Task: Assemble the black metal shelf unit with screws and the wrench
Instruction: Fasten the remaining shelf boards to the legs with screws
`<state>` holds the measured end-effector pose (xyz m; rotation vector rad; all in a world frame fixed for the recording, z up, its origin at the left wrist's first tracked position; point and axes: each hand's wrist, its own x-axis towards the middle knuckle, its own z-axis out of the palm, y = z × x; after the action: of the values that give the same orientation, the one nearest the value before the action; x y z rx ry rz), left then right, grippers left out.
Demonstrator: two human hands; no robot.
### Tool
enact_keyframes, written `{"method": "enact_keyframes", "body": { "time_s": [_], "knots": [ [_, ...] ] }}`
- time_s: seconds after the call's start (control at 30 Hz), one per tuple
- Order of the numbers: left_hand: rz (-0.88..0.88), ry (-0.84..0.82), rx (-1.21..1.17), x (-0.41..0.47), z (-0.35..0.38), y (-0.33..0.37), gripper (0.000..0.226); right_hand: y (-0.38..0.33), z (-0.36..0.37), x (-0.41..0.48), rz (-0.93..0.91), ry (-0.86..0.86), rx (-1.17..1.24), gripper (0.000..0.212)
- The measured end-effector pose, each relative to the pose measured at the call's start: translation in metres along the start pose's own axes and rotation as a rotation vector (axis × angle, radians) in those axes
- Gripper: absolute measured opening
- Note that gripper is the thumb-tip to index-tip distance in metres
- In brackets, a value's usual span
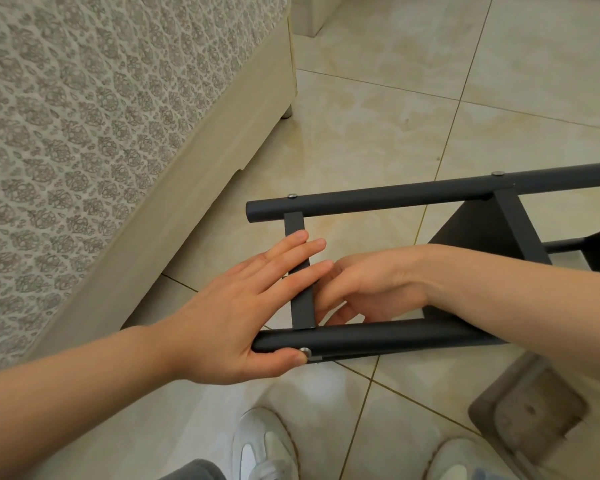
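Shelf (478,230) lies on its side on the tile floor (378,109), right in front of my shoes (260,445). The end frame faces me: near tube (378,337), far tube (378,199), crossbar (302,306) between them.

Left hand (243,306) is flat with fingers straight across the crossbar. The thumb tip is on the screw (305,351) at the near tube's end. I read that as pinning the joint and keeping the screw seated.

Right hand (368,282) reaches inside the frame, fingers curled against the far side of the crossbar. Can't tell if it holds a nut, the wrench or nothing, since it's hidden. No wrench in view.

Far tube's two screws (292,195) look seated, so the near joint is probably the one in hand.

Room: bed (118,133) is close on the left and a grey stool-like thing (527,420), blurred, sits at near right. Open floor lies beyond the far tube. The tube ends stop short of the bed, so any wrench swing is tight on that side.
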<state>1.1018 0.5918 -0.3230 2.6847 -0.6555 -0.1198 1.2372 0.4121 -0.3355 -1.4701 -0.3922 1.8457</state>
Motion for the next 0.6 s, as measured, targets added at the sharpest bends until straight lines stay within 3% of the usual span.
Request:
{"method": "enact_keyframes", "body": {
  "time_s": [0.13,0.3,0.43,0.6],
  "knots": [
    [-0.003,-0.002,0.004,0.0,-0.0002,0.0,0.084,-0.0001,0.0028,-0.0008,0.003,0.016,-0.056,0.017],
    [-0.002,-0.004,-0.004,-0.0002,-0.0006,0.0003,0.084,0.0008,0.0075,0.0027,-0.048,0.032,-0.124,0.03],
    [-0.001,-0.001,0.005,0.0009,-0.0011,0.0,0.084,-0.0007,0.002,-0.0007,-0.008,0.007,-0.078,0.014],
    [-0.003,-0.004,0.0,0.0,-0.0006,0.0,0.084,0.0003,0.0062,0.0005,-0.021,0.009,-0.149,0.013]
  ]
}}
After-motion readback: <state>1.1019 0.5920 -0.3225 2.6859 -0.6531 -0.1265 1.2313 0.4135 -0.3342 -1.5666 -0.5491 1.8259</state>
